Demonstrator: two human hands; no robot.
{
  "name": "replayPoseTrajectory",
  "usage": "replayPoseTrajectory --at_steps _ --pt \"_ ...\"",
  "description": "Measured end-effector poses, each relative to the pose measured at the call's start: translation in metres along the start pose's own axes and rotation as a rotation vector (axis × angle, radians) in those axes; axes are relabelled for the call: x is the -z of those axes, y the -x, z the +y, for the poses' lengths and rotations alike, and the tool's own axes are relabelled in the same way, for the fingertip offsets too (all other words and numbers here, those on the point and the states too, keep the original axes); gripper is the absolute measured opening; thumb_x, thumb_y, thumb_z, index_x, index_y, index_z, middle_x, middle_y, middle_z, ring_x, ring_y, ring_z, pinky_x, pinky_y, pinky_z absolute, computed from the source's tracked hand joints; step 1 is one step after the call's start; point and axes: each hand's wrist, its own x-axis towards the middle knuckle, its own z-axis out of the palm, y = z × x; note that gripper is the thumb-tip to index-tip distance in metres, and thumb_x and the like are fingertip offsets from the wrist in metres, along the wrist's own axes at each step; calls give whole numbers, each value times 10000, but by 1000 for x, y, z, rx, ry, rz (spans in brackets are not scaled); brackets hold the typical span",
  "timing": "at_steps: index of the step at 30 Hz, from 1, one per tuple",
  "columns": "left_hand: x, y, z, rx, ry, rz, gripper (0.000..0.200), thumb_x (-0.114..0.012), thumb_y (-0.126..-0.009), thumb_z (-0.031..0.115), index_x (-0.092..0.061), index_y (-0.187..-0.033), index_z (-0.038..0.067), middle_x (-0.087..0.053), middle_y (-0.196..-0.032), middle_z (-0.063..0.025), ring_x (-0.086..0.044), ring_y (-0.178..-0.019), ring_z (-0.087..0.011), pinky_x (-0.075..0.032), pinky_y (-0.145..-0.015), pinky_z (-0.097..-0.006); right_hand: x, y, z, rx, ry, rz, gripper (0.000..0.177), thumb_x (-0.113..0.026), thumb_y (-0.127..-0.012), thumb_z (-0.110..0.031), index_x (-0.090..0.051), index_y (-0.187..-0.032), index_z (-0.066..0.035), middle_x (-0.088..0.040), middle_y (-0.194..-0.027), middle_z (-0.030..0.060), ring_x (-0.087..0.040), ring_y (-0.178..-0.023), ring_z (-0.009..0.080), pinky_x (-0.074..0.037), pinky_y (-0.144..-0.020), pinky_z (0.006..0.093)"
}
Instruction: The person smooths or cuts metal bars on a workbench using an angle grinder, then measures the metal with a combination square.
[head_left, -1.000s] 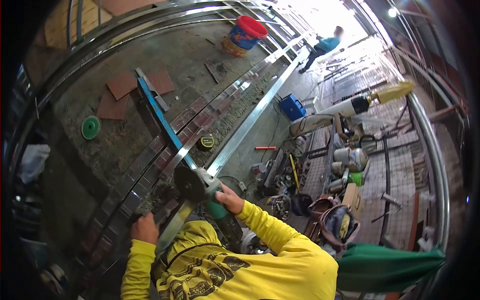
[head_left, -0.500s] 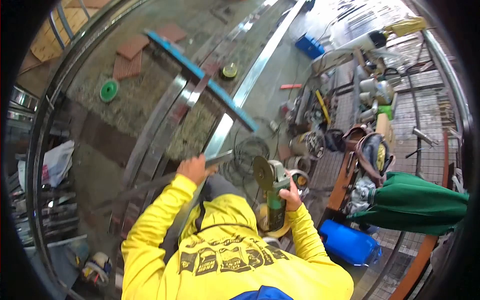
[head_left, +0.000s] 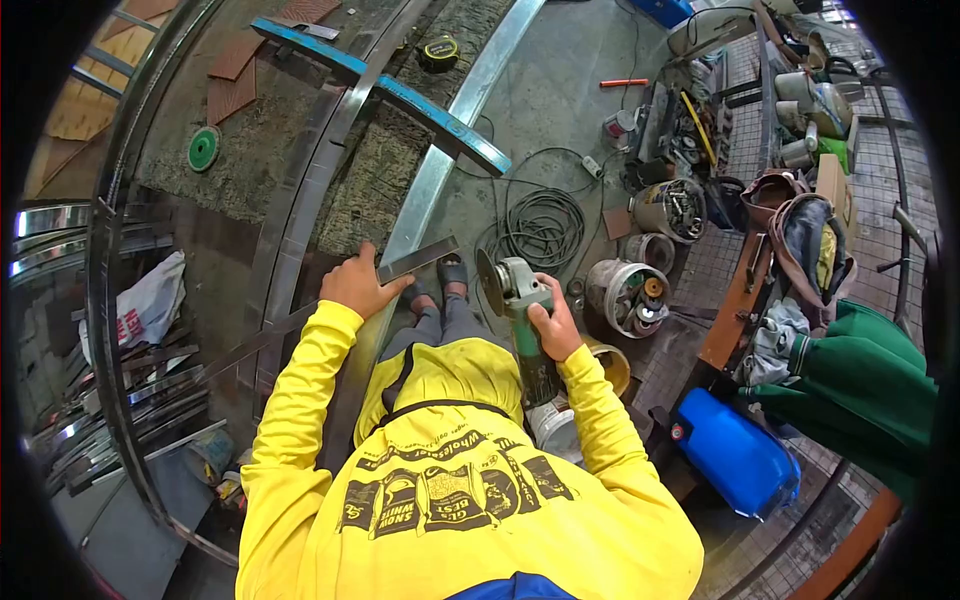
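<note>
My left hand (head_left: 360, 284) is closed over a flat metal bar (head_left: 425, 257), its thumb and fingers around it near one end. The bar slants from beside my feet down to the left, across long metal strips (head_left: 300, 215). In my right hand (head_left: 558, 318) is a green angle grinder (head_left: 527, 345), gripped by its body, with the thin cutting disc (head_left: 491, 283) up and facing left. The disc is apart from the bar. A galvanised metal tube (head_left: 425, 195) runs just beyond my left hand, beneath a blue metal bar (head_left: 440, 122).
A coiled black cable (head_left: 543, 228) lies ahead of the grinder. Buckets of parts (head_left: 628, 298), a blue jug (head_left: 735, 455) and green cloth (head_left: 865, 370) are at right. A tape measure (head_left: 440, 53) and green disc (head_left: 203, 148) lie farther off.
The view has tilted downward, so the floor and both hands sit higher in it. The flat bar, blurred before, now shows sharply. Both hands keep their holds.
</note>
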Motion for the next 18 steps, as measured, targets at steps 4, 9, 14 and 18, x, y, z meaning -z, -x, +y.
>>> replayPoseTrajectory --at_steps 4,9,14,18 --pt "0 -2 6 -4 -3 -46 854 -679 -805 747 -636 -1201 -9 -737 -944 -239 -723 -915 -426 -575 -792 -514 0 -22 9 23 -8 -59 749 -689 -940 -544 -421 -1436 -51 -572 -1236 123 -556 -1115 208 -439 -1004 340" --pt "-3 -1 9 -2 -16 -10 783 -695 -808 713 -691 -1081 -20 -732 -883 -235 -719 -889 -434 -570 -789 -515 1 -35 14 35 24 -115 750 -689 -941 -537 -414 -1440 -48 -573 -1257 132 -547 -1147 209 -429 -1025 342" --pt "-6 -3 10 -6 -23 -3 791 -692 -807 716 -703 -1050 -36 -724 -863 -249 -713 -859 -448 -565 -781 -534 1 -42 16 20 50 -125 762 -716 -919 -522 -412 -1438 -54 -597 -1263 184 -591 -1154 262 -450 -1016 366" --pt "-7 -4 13 -3 -43 13 792 -685 -809 723 -710 -1032 -37 -721 -861 -259 -709 -852 -453 -563 -774 -539 2 -52 6 21 113 -117 755 -732 -904 -500 -415 -1440 -72 -608 -1267 208 -611 -1164 310 -455 -1022 387"
